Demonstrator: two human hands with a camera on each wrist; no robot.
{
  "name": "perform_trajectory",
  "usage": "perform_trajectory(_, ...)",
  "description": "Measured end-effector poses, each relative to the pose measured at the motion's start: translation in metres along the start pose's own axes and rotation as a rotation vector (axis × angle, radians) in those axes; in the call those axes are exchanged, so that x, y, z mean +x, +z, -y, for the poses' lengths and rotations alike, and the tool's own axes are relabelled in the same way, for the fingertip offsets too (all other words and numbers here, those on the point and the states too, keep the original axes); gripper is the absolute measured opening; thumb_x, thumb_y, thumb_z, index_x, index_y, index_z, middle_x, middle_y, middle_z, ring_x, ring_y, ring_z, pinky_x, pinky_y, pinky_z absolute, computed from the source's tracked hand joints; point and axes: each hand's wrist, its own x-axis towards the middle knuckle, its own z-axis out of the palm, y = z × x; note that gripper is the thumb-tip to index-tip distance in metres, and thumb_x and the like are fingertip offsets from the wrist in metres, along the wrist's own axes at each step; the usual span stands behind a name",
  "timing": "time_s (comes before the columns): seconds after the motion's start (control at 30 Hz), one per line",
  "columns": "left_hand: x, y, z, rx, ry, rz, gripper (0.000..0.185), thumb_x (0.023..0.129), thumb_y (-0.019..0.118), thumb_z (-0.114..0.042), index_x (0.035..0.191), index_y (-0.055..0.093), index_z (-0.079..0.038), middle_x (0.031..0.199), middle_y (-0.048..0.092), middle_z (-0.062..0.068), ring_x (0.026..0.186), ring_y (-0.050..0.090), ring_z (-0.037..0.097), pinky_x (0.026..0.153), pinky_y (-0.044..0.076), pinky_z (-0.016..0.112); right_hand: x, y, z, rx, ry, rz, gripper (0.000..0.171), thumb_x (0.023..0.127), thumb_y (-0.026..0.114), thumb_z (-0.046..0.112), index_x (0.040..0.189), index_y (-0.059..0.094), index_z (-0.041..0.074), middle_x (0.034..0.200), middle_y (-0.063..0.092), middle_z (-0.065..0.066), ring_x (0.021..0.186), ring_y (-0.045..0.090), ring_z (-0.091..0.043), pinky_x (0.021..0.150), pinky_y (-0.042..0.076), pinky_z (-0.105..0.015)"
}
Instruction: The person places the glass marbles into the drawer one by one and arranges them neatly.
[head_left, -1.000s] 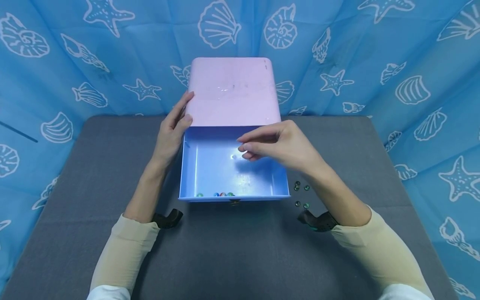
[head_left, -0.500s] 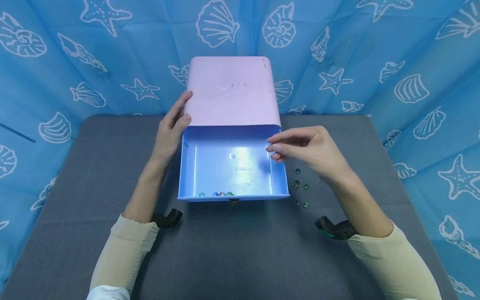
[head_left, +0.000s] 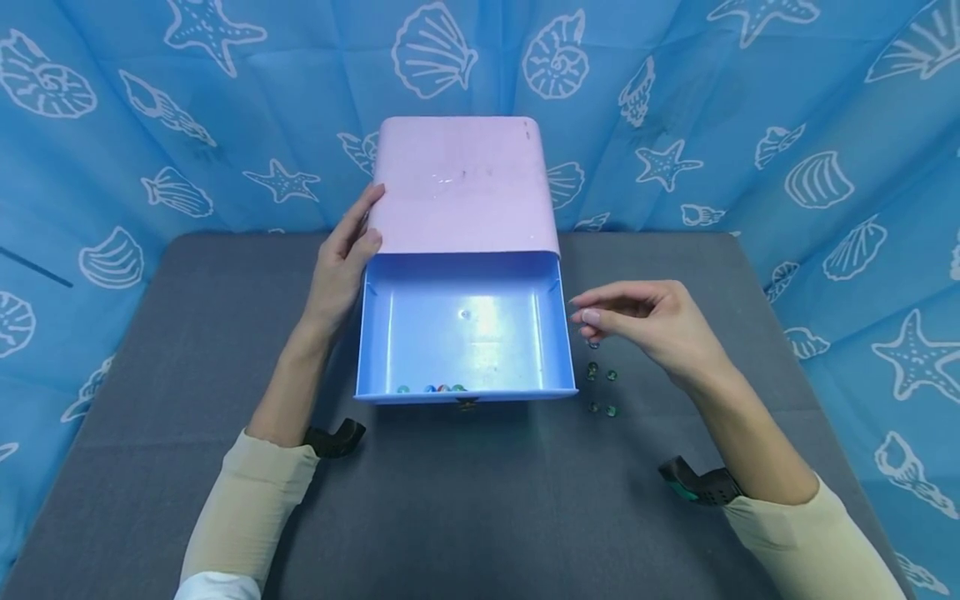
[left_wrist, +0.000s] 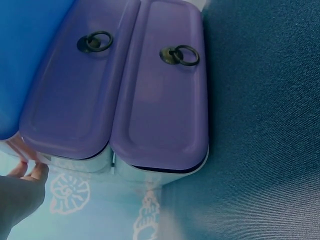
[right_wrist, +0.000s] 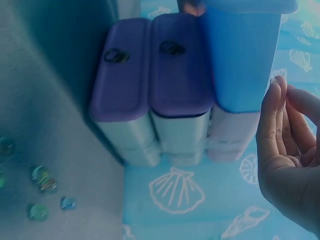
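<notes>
A small chest with a pink casing [head_left: 465,183] has its blue top drawer [head_left: 427,325] pulled out. Inside, several glass marbles [head_left: 442,388] lie along the drawer's front wall. My left hand [head_left: 339,262] rests against the casing's left side, thumb near the front corner and fingers extended along the edge. To the right of the drawer, my right hand [head_left: 656,329] hovers with thumb and fingers loosely bent; nothing shows between them. Several more marbles [head_left: 612,376] lie on the cloth below its fingertips. The right wrist view shows these marbles [right_wrist: 40,174] and the raised right hand [right_wrist: 292,160].
Under the blue drawer are two closed purple drawers [left_wrist: 165,100] with metal ring pulls [left_wrist: 186,55]. Grey cloth [head_left: 480,500] covers the table. A blue shell-patterned curtain [head_left: 315,75] hangs directly behind the chest.
My right hand has moved from above the open drawer out to the right and towards me, over the loose marbles. My left hand has stayed on the casing.
</notes>
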Motion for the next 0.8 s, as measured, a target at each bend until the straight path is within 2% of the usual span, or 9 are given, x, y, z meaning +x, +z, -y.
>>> perform_trajectory(0.2, -0.001, -0.001, 0.0, 0.0, -0.007, -0.003, 0.054, 0.1, 0.049, -0.017, 0.152, 0.04, -0.008, 0.161, 0.03, 0.004, 0.149, 0.023, 0.017, 0.12, 0.019, 0.038, -0.012, -0.006, -0.016, -0.022, 0.007, -0.017, 0.02, 0.094, 0.067, 0.008, 0.111, 0.072, -0.003, 0.098, 0.074, -0.016, 0.081, 0.072, -0.023, 0.073, 0.059, -0.033)
perform_trajectory(0.4, 0.0, 0.0, 0.0, -0.01, 0.003, -0.006, 0.053, 0.1, 0.049, -0.015, 0.151, 0.041, -0.007, 0.161, 0.032, 0.003, 0.149, 0.025, 0.017, 0.12, 0.02, 0.037, -0.027, -0.012, -0.033, -0.037, 0.033, -0.043, 0.019, 0.094, 0.066, 0.005, 0.11, 0.071, -0.004, 0.096, 0.075, -0.009, 0.078, 0.071, -0.018, 0.072, 0.058, -0.028)
perform_trajectory(0.6, 0.0, -0.001, 0.001, -0.018, 0.013, -0.002, 0.053, 0.099, 0.048, -0.014, 0.151, 0.04, -0.006, 0.16, 0.033, 0.003, 0.148, 0.025, 0.018, 0.12, 0.021, 0.038, -0.041, -0.013, -0.053, -0.049, 0.057, -0.063, 0.02, 0.094, 0.066, 0.005, 0.112, 0.07, -0.005, 0.097, 0.074, -0.009, 0.08, 0.071, -0.017, 0.072, 0.058, -0.027)
perform_trajectory(0.8, 0.0, 0.0, 0.0, -0.018, 0.011, -0.003, 0.053, 0.099, 0.048, -0.013, 0.151, 0.041, -0.006, 0.16, 0.033, 0.004, 0.148, 0.026, 0.019, 0.12, 0.021, 0.039, -0.053, -0.011, -0.073, -0.033, 0.091, -0.061, 0.023, 0.094, 0.066, 0.004, 0.114, 0.069, -0.007, 0.103, 0.072, -0.018, 0.084, 0.072, -0.02, 0.075, 0.058, -0.028)
